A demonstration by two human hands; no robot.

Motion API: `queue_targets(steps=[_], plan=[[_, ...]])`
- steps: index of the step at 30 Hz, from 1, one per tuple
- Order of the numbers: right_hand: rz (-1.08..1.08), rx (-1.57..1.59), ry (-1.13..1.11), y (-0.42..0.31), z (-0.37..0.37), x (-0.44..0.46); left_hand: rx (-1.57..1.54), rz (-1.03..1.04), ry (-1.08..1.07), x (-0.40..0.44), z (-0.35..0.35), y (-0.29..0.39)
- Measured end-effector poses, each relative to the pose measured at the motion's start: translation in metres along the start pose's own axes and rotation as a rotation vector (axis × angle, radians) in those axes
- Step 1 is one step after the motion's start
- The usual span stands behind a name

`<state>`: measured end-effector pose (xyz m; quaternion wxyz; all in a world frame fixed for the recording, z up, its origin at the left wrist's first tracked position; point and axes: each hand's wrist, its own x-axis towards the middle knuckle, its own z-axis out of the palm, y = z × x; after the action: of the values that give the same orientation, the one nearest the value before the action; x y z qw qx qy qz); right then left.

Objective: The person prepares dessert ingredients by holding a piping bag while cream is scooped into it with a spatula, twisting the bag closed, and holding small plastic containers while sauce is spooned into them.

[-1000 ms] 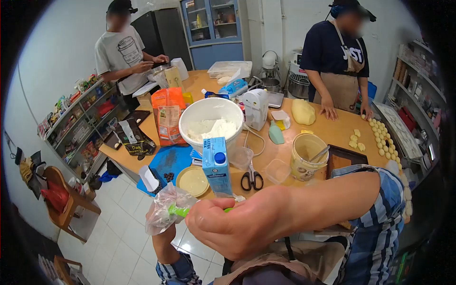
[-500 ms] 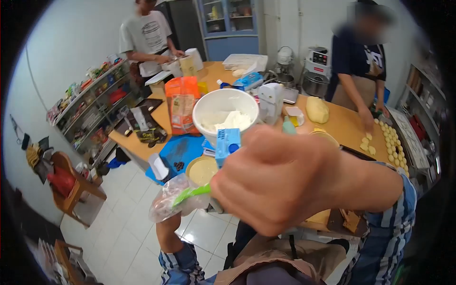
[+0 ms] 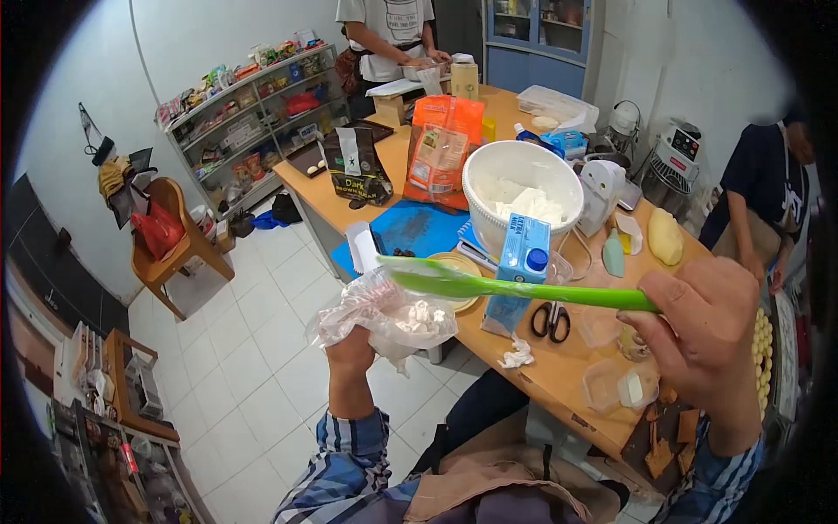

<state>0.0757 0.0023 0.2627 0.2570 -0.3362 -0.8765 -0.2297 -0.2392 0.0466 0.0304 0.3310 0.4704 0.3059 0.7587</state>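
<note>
My right hand [image 3: 703,319] is closed round the handle end of a green spatula [image 3: 532,288], held level across the view. White residue coats the spatula's blade, just over a clear plastic bag [image 3: 336,316]. My left hand [image 3: 351,349] grips this bag from below, its fingers mostly hidden by the plastic. Fluffy white cream [image 3: 423,316] lies in the bag's mouth. Behind the spatula stand a blue milk carton [image 3: 528,240] and a white tub [image 3: 489,196] containing more white cream [image 3: 532,205].
On the wooden table [image 3: 497,345] are black scissors [image 3: 551,321], a crumpled tissue [image 3: 517,353], clear containers [image 3: 602,384], an orange bag [image 3: 443,148], a brown sugar pouch [image 3: 356,166] and dough [image 3: 665,236]. One person [image 3: 384,35] works at the far end, another [image 3: 759,192] at the right.
My right hand has moved right and away from the camera, bringing the spatula's full length into view. More of the bag and its cream shows. The camera view has turned left.
</note>
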Motion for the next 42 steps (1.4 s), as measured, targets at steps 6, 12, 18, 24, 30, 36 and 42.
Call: queue_targets(steps=[6,12,18,24,30,36,42], plan=[[0.154,-0.001,-0.079,-0.007,-0.004,-0.009,-0.436,-0.063,0.039,0.002,0.009,0.003],[0.138,-0.034,-0.114,-0.009,-0.005,-0.008,-0.382,-0.030,0.075,-0.002,0.010,-0.008],[0.111,-0.024,-0.140,-0.012,0.000,-0.007,-0.419,-0.063,0.082,-0.002,0.012,-0.008],[0.068,0.011,-0.163,-0.014,0.005,-0.006,-0.309,-0.036,0.081,-0.006,0.008,-0.016],[0.015,-0.001,-0.164,-0.019,0.003,0.001,-0.290,-0.118,0.185,-0.013,0.006,-0.025],[0.075,-0.051,-0.056,-0.008,-0.007,0.005,-0.336,-0.086,0.173,-0.009,0.014,-0.021],[0.427,0.194,0.050,0.047,0.021,0.010,-0.331,-0.070,0.184,-0.003,-0.003,-0.031]])
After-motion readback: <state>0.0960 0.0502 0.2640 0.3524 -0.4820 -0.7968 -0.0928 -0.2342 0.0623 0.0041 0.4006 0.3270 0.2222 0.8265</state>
